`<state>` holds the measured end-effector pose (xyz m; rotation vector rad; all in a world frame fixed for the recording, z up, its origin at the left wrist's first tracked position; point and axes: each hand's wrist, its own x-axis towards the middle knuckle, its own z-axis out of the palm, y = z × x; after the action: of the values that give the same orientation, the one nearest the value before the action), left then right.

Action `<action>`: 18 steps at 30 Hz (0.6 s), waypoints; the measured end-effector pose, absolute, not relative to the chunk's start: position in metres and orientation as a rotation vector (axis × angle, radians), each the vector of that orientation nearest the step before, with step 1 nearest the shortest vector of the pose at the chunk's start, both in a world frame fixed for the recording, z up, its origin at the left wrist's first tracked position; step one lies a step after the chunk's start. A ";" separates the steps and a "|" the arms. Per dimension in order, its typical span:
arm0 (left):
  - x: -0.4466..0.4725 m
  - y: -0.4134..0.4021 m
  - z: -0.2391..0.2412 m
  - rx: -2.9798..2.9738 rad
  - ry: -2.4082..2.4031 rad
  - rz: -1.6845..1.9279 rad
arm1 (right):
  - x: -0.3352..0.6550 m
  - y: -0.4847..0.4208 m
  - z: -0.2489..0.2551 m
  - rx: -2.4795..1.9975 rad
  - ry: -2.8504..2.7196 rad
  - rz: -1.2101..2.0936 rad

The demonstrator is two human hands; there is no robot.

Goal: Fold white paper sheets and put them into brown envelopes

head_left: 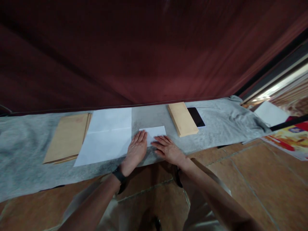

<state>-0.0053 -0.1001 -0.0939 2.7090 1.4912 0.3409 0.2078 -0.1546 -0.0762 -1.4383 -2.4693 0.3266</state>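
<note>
Two stacks of brown envelopes in play here: one pile of brown envelopes (pixel 68 138) at the left of the frame, lying flat, and a second envelope stack (pixel 183 119) right of centre, angled slightly; whether anything is inside them cannot be told. Between the two, a big white sheet (pixel 106 136) lies just beside the left pile, its edge touching or overlapping it. A dark phone (pixel 196 116) sits face up just beside the right stack, on its far side. Everything rests on a grey cloth (pixel 24 154) that runs across the frame over orange tiles, with a deep red curtain (pixel 144 48) hanging behind. Far right, another white paper (pixel 270 113) and a colourful printed sheet (pixel 291 138), well apart from the action. Now the centre: a small folded white paper (pixel 155 131) lies on the cloth, nothing blocking it. The left hand (pixel 136 150), black wristband (pixel 119 175) on the wrist, is laid flat with fingers together, its tips on the paper's lower left corner. The right hand (pixel 168 149) is flat too, fingers lightly spread, resting on the near edge.
</note>
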 end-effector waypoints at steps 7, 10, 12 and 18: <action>0.006 -0.132 -0.080 2.771 1.125 0.381 | 0.231 -0.140 -0.081 -1.595 -2.345 0.285; 0.015 -0.141 -0.080 2.796 1.086 0.376 | 0.235 -0.135 -0.085 -1.640 -2.318 0.287; 0.018 -0.142 -0.082 2.814 1.076 0.357 | 0.236 -0.133 -0.088 -1.660 -2.313 0.288; 0.023 -0.139 -0.088 2.833 1.002 0.349 | 0.237 -0.124 -0.090 -1.696 -2.294 0.255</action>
<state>0.0232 -0.1389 -0.0884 2.8333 1.0017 0.3486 0.2369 -0.1240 -0.0901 -1.6958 -2.2944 0.2547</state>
